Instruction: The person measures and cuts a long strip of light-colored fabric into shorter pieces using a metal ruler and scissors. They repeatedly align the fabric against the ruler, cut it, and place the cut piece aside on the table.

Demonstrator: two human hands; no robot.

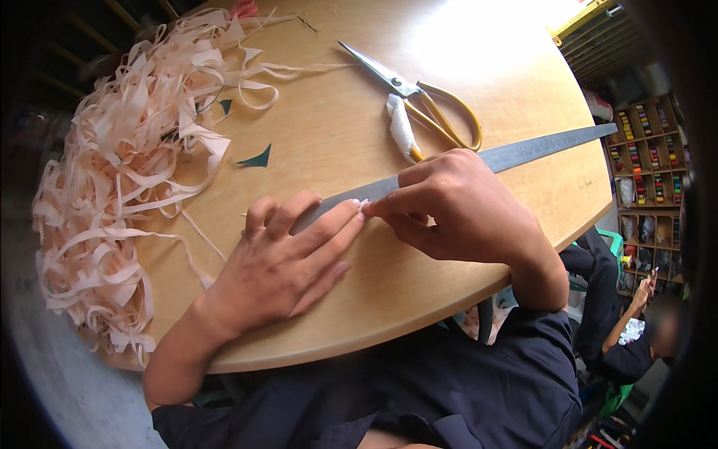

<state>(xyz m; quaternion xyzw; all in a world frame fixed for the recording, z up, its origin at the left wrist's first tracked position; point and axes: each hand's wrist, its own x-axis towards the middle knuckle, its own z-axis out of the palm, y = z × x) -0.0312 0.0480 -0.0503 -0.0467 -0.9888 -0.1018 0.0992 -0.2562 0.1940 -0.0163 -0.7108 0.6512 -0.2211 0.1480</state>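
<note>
My left hand (292, 243) lies across a long metal ruler (550, 148) on the table, its fingers stretched out and slightly spread. At its index fingertip is a small crumpled white scrap (362, 203), whose exact kind I cannot make out. My right hand (464, 206) is closed in a pinch at that scrap, the thumb and index finger nearly touching the left fingertips. Beyond my right hand lie large scissors (404, 86) with yellow handles, one wrapped in white. They rest with the blades pointing to the far left.
A heap of pale peach fabric strips (149, 135) covers the table's left side, with loose ends trailing toward my left hand. Near it lies a dark green triangular scrap (256, 157). A shelf of coloured thread spools (647, 150) stands at the right, with a seated person (636, 352) below.
</note>
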